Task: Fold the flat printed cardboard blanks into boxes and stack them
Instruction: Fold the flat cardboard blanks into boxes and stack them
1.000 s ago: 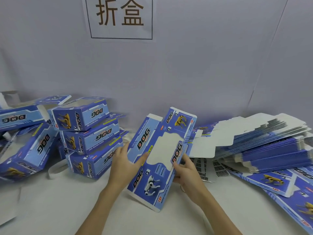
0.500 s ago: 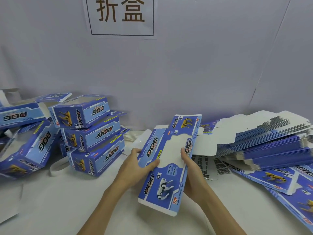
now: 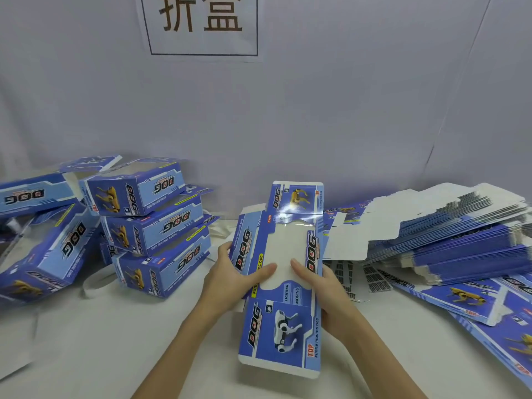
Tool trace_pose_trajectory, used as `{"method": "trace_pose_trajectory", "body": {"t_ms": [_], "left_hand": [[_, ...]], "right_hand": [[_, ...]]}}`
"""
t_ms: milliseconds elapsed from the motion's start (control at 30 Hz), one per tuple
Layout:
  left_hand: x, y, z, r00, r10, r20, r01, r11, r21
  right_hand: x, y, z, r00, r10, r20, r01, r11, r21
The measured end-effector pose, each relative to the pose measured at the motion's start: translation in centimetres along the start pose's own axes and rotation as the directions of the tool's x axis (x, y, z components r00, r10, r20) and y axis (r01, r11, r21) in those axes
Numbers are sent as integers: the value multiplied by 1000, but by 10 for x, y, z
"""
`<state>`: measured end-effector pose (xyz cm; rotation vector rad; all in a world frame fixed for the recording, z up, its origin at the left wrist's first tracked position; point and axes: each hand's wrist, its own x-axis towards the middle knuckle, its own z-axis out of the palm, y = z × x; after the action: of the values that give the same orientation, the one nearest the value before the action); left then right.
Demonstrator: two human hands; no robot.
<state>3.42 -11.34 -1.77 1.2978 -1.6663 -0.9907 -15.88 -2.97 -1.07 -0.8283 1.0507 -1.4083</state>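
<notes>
Head view: blank [image 3: 283,286] gripped between both hands' fingers [image 3: 266,269], seemingly part-opened.

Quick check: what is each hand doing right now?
Left hand: grips the cardboard blank by its left edge.
Right hand: grips the blank's right edge.
</notes>
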Motion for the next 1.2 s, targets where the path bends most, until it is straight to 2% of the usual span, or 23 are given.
{"method": "trace_pose_trajectory", "body": {"t_ms": [133,233,300,400,467,567,667,733,833,933,1000,1033,1067,1100,1167,1200], "left_hand": [[1,2,-9,999,24,32,-20,993,-117],[-1,5,-8,997,77,18,-75,994,-75],[-6,9,-2,995,97,8,-97,995,37],[-10,11,9,993,118,-27,-102,936,336],[-9,9,11,994,107,-34,-84,911,403],[-3,5,6,999,40,-9,-36,952,302],[4,-2,-5,996,39,76,-47,992,116],[5,-4,-13,994,48,101,-46,999,-29],[6,1,-24,995,95,-15,-96,973,-211],[3,8,-27,931,314,-188,-347,920,-183],[0,12,-26,846,446,-291,-482,874,-63],[-3,13,-25,820,494,-289,-516,856,-1],[-5,16,-23,821,529,-216,-542,840,-4],[-10,19,-20,841,537,-68,-541,837,-82],[-21,25,-9,832,492,256,-394,849,-353],[-26,27,-2,829,459,321,-295,844,-447]], "right_hand": [[3,-11,-7,1000,-22,5,22,999,-42],[5,-8,-14,1000,-10,9,11,995,-99],[6,-3,-16,1000,1,-1,-1,994,-110],[5,-1,-14,1000,-21,-9,20,994,-106],[5,-1,-13,999,-47,-17,45,993,-110],[4,-3,-10,999,-42,9,43,995,-86],[3,-7,-8,1000,4,24,-4,1000,-20],[3,-10,-12,1000,23,-10,-24,998,-52],[-1,-14,-19,1000,26,-13,-28,983,-181],[-9,-19,-15,995,-87,49,97,952,-289],[-13,-23,-1,952,-298,74,305,888,-345],[-14,-24,7,904,-424,58,412,825,-386],[-16,-24,16,850,-524,59,495,755,-429],[-18,-23,24,812,-576,99,550,695,-464],[-23,-14,35,760,-576,301,626,526,-575],[-24,-5,38,746,-521,415,646,417,-639]]}}
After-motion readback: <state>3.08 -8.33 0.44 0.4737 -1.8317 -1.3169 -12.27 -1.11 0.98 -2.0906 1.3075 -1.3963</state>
